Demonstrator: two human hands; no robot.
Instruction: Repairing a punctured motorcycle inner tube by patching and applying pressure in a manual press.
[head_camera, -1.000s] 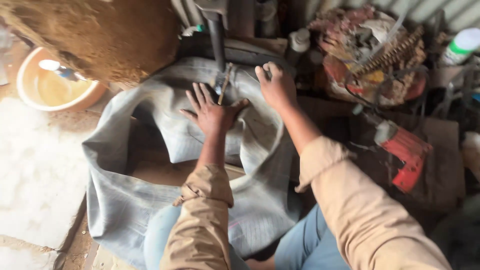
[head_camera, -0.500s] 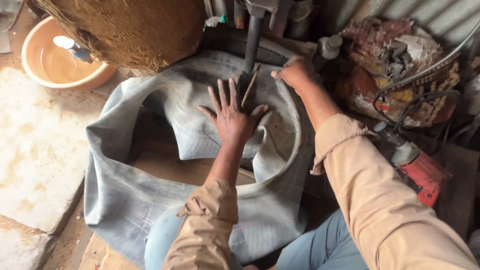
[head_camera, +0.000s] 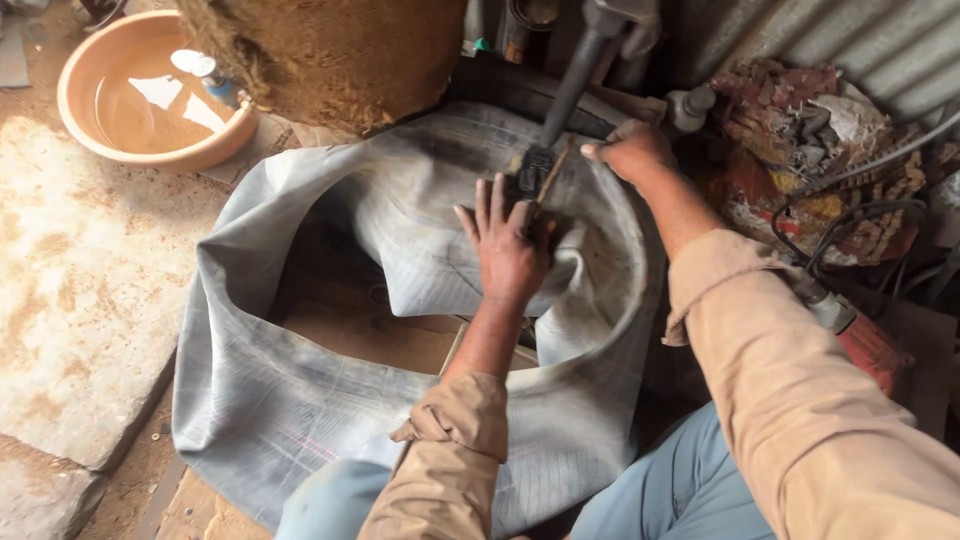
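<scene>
Pressing flat on the grey inner tube (head_camera: 300, 400), the left hand (head_camera: 510, 250) now lies with fingers spread wide, gripping nothing, right under the dark clamp head (head_camera: 535, 175) of the press arm (head_camera: 575, 75). Half a second ago it sat slightly lower on the rubber. The right hand (head_camera: 630, 150) has stayed curled over the tube's far rim; whether it pinches the rubber I cannot tell. The tube sprawls over the wooden worktop (head_camera: 340, 325) beside an orange basin (head_camera: 80, 120), seemingly being positioned for clamping.
</scene>
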